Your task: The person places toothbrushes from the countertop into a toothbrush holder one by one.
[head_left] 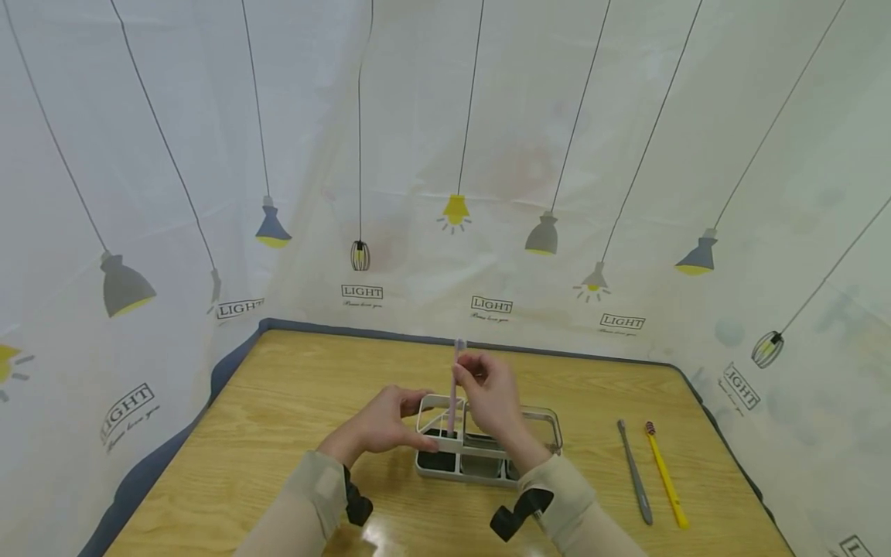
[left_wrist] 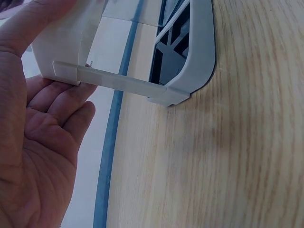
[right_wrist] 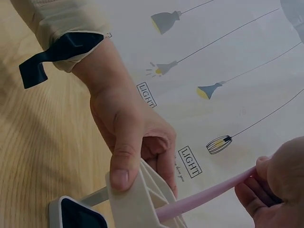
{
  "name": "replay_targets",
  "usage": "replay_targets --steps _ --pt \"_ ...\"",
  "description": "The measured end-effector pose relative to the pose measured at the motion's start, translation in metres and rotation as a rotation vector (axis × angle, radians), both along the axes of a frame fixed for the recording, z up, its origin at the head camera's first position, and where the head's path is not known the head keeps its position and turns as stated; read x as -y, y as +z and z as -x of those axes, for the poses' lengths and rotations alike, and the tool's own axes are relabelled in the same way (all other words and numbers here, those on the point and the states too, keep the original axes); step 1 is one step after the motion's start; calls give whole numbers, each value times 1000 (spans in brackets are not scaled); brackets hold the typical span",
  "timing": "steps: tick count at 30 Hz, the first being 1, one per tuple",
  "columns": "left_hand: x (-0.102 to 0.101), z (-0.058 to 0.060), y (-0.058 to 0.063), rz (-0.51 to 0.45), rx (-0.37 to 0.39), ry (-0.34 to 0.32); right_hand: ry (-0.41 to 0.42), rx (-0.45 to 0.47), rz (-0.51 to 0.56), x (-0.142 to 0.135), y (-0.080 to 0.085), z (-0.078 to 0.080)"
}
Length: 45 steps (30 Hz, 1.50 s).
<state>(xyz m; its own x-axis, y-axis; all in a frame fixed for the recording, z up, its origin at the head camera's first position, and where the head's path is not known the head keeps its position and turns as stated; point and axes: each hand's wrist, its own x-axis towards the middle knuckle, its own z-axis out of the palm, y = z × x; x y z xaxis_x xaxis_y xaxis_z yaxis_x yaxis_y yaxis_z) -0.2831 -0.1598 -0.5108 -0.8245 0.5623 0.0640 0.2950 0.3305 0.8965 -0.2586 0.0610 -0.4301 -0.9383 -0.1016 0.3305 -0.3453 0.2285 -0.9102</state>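
A white toothbrush holder with dark compartments in its base stands on the table. My left hand grips the holder's left end, thumb on the front of the upper frame and fingers behind it, as the left wrist view of the holder also shows. My right hand pinches a pink toothbrush near its bristle end. The brush stands nearly upright, bristles up, its handle passing down through a left opening of the upper frame. In the right wrist view, the lower end of the toothbrush is hidden.
To the right of the holder, a grey toothbrush and a yellow toothbrush lie side by side on the wooden table. A white sheet printed with lamps hangs beyond the table's back and side edges.
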Motion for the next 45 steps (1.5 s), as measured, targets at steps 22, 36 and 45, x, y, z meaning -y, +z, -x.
replay_targets --steps 22,36,45 --pt "-1 -5 5 -6 35 11 45 -8 -103 0 -38 -8" --pt "-2 -5 5 -4 28 11 62 -14 -151 0 -44 -10" --pt "-2 -4 2 0 15 8 74 3 -184 0 -44 -10"
